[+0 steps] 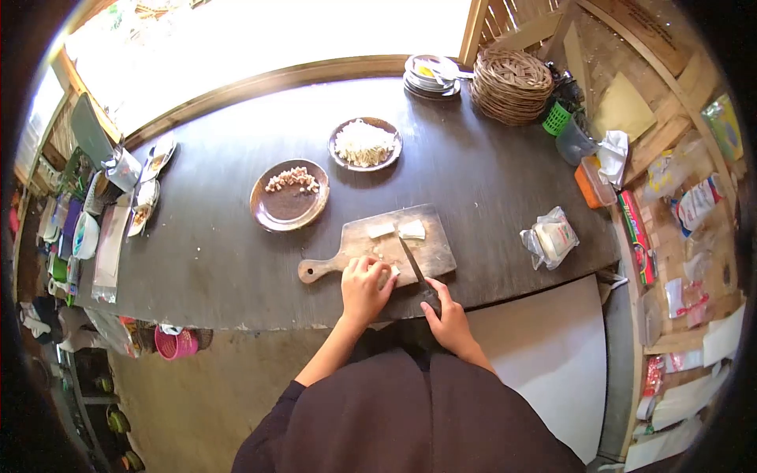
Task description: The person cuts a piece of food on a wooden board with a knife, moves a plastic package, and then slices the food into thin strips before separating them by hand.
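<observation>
A wooden cutting board (363, 238) with a round handle lies near the front edge of the dark table. My right hand (447, 319) is closed around the dark handle of a knife (414, 262), whose blade points away over the board. My left hand (365, 285) has its fingers curled down on the board, holding a small pale piece (393, 270) beside the blade, mostly hidden by the fingers. Farther up the board lie a white block (412, 229) and a thinner white slice (381, 230), which look like tofu. Small crumbs dot the wood near my left fingertips.
Beyond the board stand a brown plate (289, 213) with small pinkish-brown cubes and a bowl of pale shreds (364, 145). A plastic bag (550, 238) with white contents lies right. Stacked plates (432, 77) and woven baskets (512, 85) stand at the back; utensils (124, 167) line the left.
</observation>
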`<move>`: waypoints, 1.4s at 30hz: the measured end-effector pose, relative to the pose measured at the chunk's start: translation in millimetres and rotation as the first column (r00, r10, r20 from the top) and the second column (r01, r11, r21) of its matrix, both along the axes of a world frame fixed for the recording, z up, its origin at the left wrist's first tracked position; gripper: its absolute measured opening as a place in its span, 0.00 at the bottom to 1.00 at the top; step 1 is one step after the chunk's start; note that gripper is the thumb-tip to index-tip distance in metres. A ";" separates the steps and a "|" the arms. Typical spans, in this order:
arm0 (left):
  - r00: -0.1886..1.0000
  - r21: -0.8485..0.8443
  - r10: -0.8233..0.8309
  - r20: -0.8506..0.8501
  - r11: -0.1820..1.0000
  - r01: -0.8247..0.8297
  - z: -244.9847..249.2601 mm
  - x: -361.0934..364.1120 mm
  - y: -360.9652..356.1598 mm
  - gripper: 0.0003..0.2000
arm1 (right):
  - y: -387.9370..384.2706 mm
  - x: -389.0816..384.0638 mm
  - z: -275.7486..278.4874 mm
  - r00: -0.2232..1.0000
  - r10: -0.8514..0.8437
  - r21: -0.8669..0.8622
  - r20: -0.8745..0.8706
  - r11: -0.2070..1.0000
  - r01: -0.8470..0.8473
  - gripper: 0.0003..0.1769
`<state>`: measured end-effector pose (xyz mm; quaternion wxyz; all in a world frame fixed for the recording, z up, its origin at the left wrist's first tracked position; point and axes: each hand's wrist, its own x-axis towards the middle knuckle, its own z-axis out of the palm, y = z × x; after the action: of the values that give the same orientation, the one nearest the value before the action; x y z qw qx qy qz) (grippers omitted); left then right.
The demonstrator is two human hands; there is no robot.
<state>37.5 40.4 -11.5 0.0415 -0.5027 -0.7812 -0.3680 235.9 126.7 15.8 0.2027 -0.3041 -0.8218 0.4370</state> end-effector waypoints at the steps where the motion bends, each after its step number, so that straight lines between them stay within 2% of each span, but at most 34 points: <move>1: 1.000 0.001 -0.009 -0.008 1.000 0.009 0.4 -2.2 -0.6 0.10 | -2.8 0.7 1.1 0.999 0.003 -0.010 0.044 1.000 -0.002 0.29; 4: 0.998 -0.006 -0.050 -0.039 0.999 0.049 1.5 -9.0 -5.4 0.10 | -8.0 -2.3 -5.2 0.999 0.030 0.064 0.011 0.997 -0.031 0.30; 5: 0.997 -0.004 -0.074 -0.032 0.997 0.073 1.8 -11.2 -6.0 0.10 | -11.3 -3.3 -4.0 0.999 0.021 -0.009 0.048 1.000 -0.021 0.31; 9: 0.990 0.004 -0.142 0.008 0.990 0.142 3.2 -20.1 -6.1 0.09 | -28.7 -13.0 -1.6 1.000 -0.015 0.010 0.012 1.000 0.015 0.33; 12: 0.978 0.037 -0.202 0.049 0.979 0.200 2.7 -28.8 -7.0 0.09 | -40.9 -17.5 2.2 0.999 -0.018 0.038 0.047 0.999 0.016 0.36; 14: 0.966 0.024 -0.254 0.053 0.967 0.253 0.9 -35.9 -6.6 0.10 | -48.5 -21.0 8.0 0.984 -0.044 -0.017 0.173 0.999 0.047 0.38; 18: 0.953 0.033 -0.297 0.061 0.955 0.295 -0.2 -40.9 -6.4 0.10 | -60.5 -25.6 15.4 0.969 -0.106 -0.025 0.225 0.993 0.115 0.38; 21: 0.952 0.077 -0.304 0.025 0.950 0.301 -2.4 -41.4 -5.4 0.10 | -65.1 -25.6 12.4 0.973 -0.170 0.051 0.155 0.985 0.164 0.37; 26: 0.942 0.066 -0.335 0.029 0.941 0.333 -3.0 -44.6 -6.8 0.10 | -73.8 -22.0 12.4 0.950 -0.229 0.068 0.212 0.973 0.220 0.36; 30: 0.940 0.043 -0.338 0.034 0.941 0.337 -3.3 -48.7 -9.1 0.10 | -79.9 -23.0 9.6 0.949 -0.252 0.088 0.190 0.967 0.239 0.37; 32: 0.945 0.078 -0.326 0.025 0.943 0.323 -3.6 -52.2 -8.2 0.10 | -83.5 -27.8 16.5 0.934 -0.280 0.093 0.222 0.960 0.265 0.37; 42: 0.949 0.078 -0.314 0.038 0.947 0.310 -3.8 -53.9 -4.3 0.08 | -83.2 -31.9 6.8 0.932 -0.252 0.108 0.262 0.967 0.231 0.39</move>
<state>-16.4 36.1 -15.3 -0.0189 -0.6089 -0.6790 -0.4097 203.9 43.5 22.6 0.1506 -0.4523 -0.8143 0.3312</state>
